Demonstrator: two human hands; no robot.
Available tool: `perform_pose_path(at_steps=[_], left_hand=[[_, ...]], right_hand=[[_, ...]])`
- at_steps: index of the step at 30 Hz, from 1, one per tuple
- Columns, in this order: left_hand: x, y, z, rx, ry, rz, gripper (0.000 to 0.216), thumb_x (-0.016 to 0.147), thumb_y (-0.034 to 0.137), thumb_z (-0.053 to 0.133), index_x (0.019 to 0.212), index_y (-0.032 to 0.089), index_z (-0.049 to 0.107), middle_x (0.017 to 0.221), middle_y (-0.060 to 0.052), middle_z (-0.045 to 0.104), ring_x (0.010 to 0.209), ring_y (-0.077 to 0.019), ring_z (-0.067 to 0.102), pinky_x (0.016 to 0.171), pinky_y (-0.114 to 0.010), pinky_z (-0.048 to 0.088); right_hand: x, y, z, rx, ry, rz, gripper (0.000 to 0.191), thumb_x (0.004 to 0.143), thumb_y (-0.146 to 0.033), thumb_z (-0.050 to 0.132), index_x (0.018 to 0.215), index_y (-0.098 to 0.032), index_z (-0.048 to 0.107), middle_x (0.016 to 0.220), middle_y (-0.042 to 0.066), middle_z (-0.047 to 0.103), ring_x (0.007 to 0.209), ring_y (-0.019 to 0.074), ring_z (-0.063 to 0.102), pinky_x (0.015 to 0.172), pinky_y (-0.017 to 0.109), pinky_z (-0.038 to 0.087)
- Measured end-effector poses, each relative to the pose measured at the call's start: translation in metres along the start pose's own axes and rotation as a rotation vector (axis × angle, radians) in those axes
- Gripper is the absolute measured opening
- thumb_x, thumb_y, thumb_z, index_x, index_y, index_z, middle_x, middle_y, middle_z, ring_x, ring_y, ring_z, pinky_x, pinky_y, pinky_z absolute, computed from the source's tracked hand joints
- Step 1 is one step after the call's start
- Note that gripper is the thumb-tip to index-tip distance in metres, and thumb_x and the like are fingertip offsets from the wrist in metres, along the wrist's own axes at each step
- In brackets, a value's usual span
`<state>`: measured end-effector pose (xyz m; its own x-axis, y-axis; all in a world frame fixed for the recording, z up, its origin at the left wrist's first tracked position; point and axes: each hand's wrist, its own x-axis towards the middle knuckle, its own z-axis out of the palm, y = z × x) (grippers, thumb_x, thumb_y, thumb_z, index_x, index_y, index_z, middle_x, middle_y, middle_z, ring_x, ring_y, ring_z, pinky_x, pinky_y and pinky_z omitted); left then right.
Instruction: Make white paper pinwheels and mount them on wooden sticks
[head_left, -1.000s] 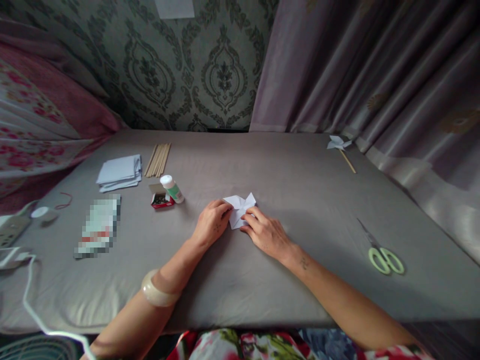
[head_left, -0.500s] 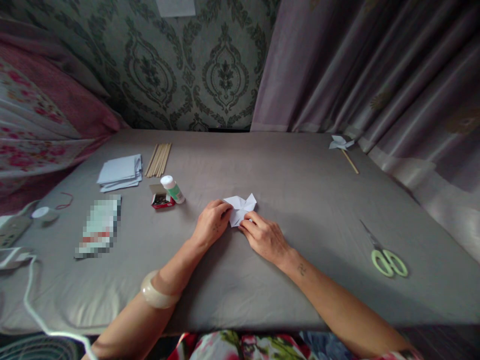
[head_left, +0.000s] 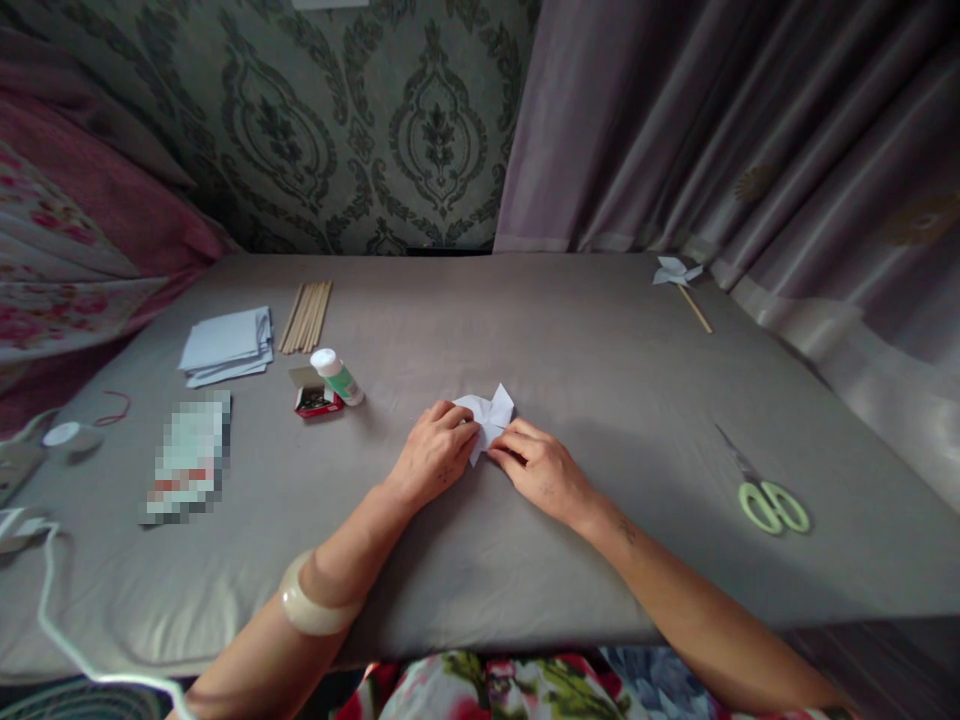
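Between my hands, just above the grey cloth, is a white paper pinwheel (head_left: 493,410) with folded, pointed blades. My left hand (head_left: 436,448) is closed on its left side, the fingers covering part of the paper. From the right, my right hand (head_left: 544,467) pinches the lower right edge between thumb and fingers. The pinwheel's lower left part is partly hidden by the fingers. To the left stands a white-capped glue bottle (head_left: 337,377) with a green label, leaning by an open red box (head_left: 317,402) of small dark pieces.
Folded white paper sheets (head_left: 225,345) and wooden sticks (head_left: 306,318) lie at the back left. Green-handled scissors (head_left: 772,506) rest on the right. A finished pinwheel on a stick (head_left: 677,272) lies far right. A blurred packet (head_left: 187,455) and white cable (head_left: 49,590) are at left.
The paper pinwheel has turned slightly between my hands. My left fingers have slid further over its left side, and my right hand has shifted slightly right. The whole view has shifted a little.
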<state>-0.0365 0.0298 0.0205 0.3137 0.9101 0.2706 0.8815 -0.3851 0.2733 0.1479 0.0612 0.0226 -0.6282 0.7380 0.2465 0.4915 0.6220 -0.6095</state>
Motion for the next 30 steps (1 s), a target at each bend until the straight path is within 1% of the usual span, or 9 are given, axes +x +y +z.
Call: perform_pose_path(at_steps=[4,8,13,21,30], left_hand=[[0.0,0.002,0.001,0.019,-0.014,-0.005,0.023,0.091,0.02,0.046,0.095,0.017,0.069,0.099,-0.009,0.065,0.093,-0.0204,0.052,0.084,-0.035,0.048],[0.0,0.002,0.002,0.014,-0.012,-0.013,0.024,0.091,0.02,0.046,0.095,0.016,0.069,0.099,-0.009,0.065,0.092,-0.0205,0.052,0.084,-0.035,0.048],[0.0,0.001,0.003,0.005,0.004,-0.004,0.023,0.091,0.02,0.046,0.092,0.017,0.069,0.097,-0.008,0.065,0.091,-0.0201,0.052,0.083,-0.035,0.048],[-0.001,0.001,0.005,-0.007,0.028,-0.008,0.022,0.091,0.019,0.047,0.091,0.017,0.069,0.098,-0.008,0.065,0.092,-0.0206,0.052,0.084,-0.034,0.048],[-0.001,0.002,0.003,-0.011,0.047,-0.001,0.021,0.09,0.019,0.047,0.091,0.018,0.069,0.096,-0.008,0.066,0.09,-0.0197,0.054,0.082,-0.034,0.049]], right_hand=[[0.003,0.001,0.001,0.042,0.004,0.063,0.014,0.088,-0.019,0.057,0.081,-0.019,0.069,0.084,0.003,0.065,0.077,0.0145,0.062,0.074,0.024,0.046],[0.008,0.0,0.003,0.051,0.033,0.158,0.012,0.085,-0.016,0.058,0.081,-0.018,0.069,0.082,0.005,0.068,0.074,0.0153,0.062,0.07,0.025,0.046],[0.014,0.0,0.006,0.083,0.046,0.302,0.011,0.083,-0.02,0.059,0.081,-0.019,0.07,0.079,0.004,0.072,0.069,0.0162,0.065,0.067,0.025,0.046],[0.017,-0.006,0.009,-0.023,0.047,0.376,0.013,0.085,-0.02,0.057,0.084,-0.017,0.069,0.083,0.007,0.072,0.069,0.0172,0.064,0.066,0.026,0.043],[0.018,-0.007,0.013,-0.084,0.079,0.395,0.014,0.086,-0.02,0.054,0.082,-0.017,0.068,0.083,0.007,0.07,0.072,0.0178,0.063,0.067,0.026,0.043]])
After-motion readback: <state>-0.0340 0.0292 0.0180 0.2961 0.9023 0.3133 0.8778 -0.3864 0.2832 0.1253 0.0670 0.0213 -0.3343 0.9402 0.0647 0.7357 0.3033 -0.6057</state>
